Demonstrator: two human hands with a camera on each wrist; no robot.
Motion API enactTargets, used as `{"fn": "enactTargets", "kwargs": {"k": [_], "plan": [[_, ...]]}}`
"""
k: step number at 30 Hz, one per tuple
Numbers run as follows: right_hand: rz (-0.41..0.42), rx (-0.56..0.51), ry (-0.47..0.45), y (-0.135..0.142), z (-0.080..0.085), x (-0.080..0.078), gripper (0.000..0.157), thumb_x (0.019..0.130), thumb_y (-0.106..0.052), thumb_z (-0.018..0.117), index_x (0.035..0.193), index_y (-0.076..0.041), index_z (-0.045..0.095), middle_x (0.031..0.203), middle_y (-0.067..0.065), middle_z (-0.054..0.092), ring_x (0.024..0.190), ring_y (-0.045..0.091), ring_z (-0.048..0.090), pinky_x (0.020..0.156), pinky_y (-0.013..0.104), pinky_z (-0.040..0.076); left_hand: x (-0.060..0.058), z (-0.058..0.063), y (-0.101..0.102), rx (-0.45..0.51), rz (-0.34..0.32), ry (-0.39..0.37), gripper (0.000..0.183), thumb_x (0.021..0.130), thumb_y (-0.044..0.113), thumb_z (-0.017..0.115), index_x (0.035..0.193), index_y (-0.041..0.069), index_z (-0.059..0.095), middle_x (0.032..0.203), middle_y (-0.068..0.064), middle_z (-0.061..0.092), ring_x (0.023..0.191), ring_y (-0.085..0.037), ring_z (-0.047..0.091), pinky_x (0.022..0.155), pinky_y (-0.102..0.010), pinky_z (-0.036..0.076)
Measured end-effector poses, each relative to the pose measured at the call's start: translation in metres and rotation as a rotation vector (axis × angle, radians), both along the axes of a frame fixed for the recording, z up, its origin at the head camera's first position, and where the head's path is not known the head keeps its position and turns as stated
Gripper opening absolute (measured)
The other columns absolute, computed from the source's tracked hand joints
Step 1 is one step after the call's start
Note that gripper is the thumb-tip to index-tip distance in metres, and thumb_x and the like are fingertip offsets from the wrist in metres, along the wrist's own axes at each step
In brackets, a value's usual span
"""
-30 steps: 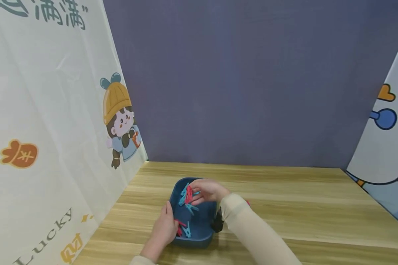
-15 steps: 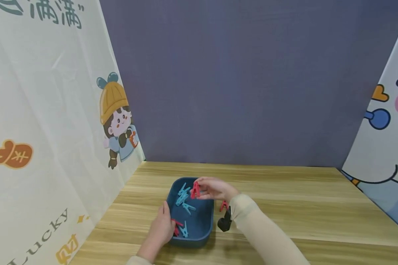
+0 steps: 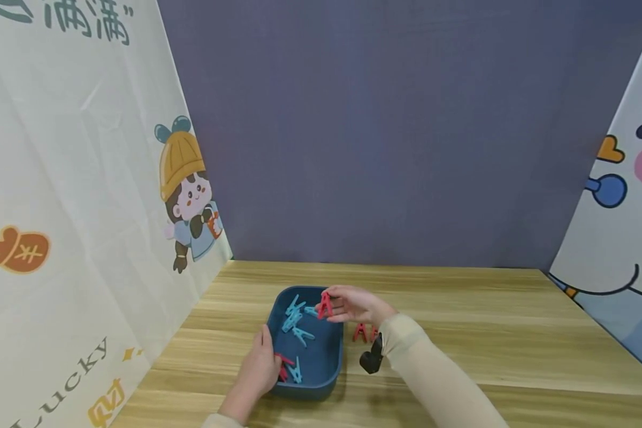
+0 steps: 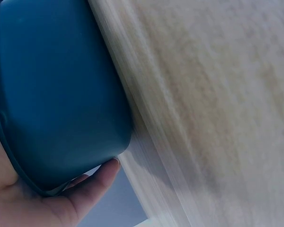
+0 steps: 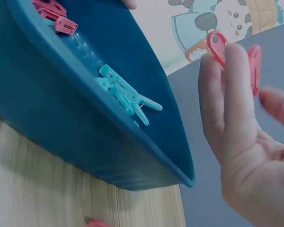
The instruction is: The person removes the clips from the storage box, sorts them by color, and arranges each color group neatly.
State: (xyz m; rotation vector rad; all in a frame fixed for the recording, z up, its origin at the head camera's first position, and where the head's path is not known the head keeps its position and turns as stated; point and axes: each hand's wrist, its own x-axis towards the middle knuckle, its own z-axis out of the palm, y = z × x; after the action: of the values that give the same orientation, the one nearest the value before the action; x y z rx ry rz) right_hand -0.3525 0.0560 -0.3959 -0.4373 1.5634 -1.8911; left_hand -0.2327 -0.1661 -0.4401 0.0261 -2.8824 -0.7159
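Note:
A dark blue plastic bin (image 3: 322,355) sits on the wooden table, and my left hand (image 3: 259,364) grips its left side. In the left wrist view, fingers (image 4: 95,188) curl along the bin's outer wall. My right hand (image 3: 357,304) pinches a red clothespin (image 3: 325,305) over the bin's far right rim; the right wrist view has this clothespin (image 5: 254,70) raised at the fingertips. Several light blue clothespins (image 3: 293,320) lie inside the bin toward the far left. Near my left thumb are red clothespins (image 3: 283,370) and another light blue clothespin (image 3: 295,372).
Two red clothespins (image 3: 360,332) stand out on the table right of the bin, one partly behind the right wrist's black camera (image 3: 371,358). A grey-purple panel (image 3: 385,148) closes off the table's back edge. Printed white sheets (image 3: 85,196) hang at both sides.
My right hand has lifted the red clothespin from inside the bin and moved right to the bin's rim. My left hand stays on the bin. Red clothespins on the table have come into view.

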Motion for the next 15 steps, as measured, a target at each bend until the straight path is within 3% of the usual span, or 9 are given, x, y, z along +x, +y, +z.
{"fn": "enactTargets", "kwargs": {"k": [6, 15], "plan": [[-0.011, 0.014, 0.005, 0.009, 0.002, 0.001, 0.022, 0.094, -0.010, 0.049, 0.114, -0.001, 0.047, 0.109, 0.018, 0.062, 0.091, 0.025, 0.062, 0.075, 0.031, 0.053, 0.000, 0.001, 0.001, 0.017, -0.001, -0.010, 0.066, 0.086, 0.005, 0.054, 0.137, -0.017, 0.019, 0.136, -0.036, 0.028, 0.113, -0.046, 0.044, 0.092, -0.053, 0.039], [-0.017, 0.047, 0.036, 0.030, 0.002, 0.003, 0.030, 0.095, -0.014, 0.048, 0.121, 0.001, 0.045, 0.115, 0.012, 0.061, 0.097, 0.024, 0.061, 0.073, 0.029, 0.053, 0.000, 0.000, 0.001, 0.016, 0.001, -0.013, 0.066, 0.085, 0.005, 0.054, 0.137, -0.017, 0.019, 0.135, -0.036, 0.028, 0.115, -0.046, 0.043, 0.093, -0.053, 0.038]]}}
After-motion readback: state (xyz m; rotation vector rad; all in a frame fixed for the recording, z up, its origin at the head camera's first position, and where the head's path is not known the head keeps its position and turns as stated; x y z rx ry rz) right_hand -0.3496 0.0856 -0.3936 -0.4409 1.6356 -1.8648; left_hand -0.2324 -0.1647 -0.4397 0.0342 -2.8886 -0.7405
